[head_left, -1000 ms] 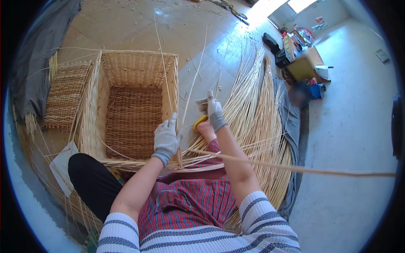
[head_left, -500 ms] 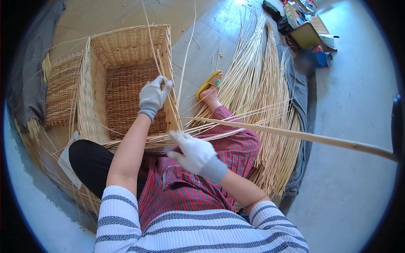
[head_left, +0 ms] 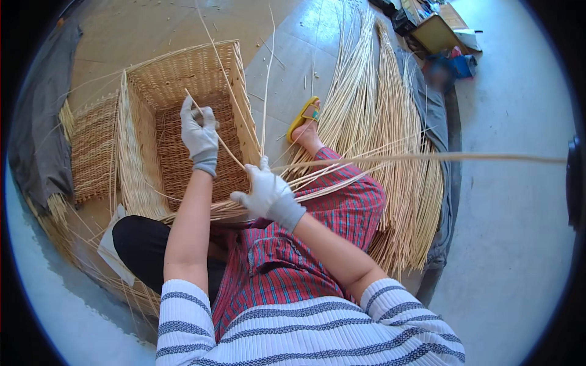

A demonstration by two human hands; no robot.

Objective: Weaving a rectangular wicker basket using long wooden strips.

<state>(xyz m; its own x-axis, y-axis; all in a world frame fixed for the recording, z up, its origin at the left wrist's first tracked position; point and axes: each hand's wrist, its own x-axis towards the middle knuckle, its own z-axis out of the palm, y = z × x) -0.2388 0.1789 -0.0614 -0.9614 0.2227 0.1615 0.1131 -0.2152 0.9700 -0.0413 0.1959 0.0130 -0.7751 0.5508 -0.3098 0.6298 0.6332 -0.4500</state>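
A rectangular wicker basket (head_left: 135,177) lies in front of me, its woven inside showing. My left hand (head_left: 199,137), in a white glove with a grey cuff, is over the basket with its fingers closed round a wicker rod (head_left: 227,148). That rod slants down to the basket's right wall, close to my right hand (head_left: 270,194). My gloved right hand is at the near right corner, thumb and fingers apart, touching or nearly touching the rod. A long rod (head_left: 427,157) runs from beside it far to the right; whether it is the same rod I cannot tell.
Bundles of loose wicker rods (head_left: 390,122) lie right of my foot in a yellow sandal (head_left: 300,121). A woven panel (head_left: 94,152) leans by the basket's left side. Several thin rods (head_left: 336,183) cross my leg. A low table (head_left: 441,32) stands far right.
My left hand has moved off the basket's right wall to over its inside, now with a rod in it. My right hand has risen toward the corner. The long rod has swung upward.
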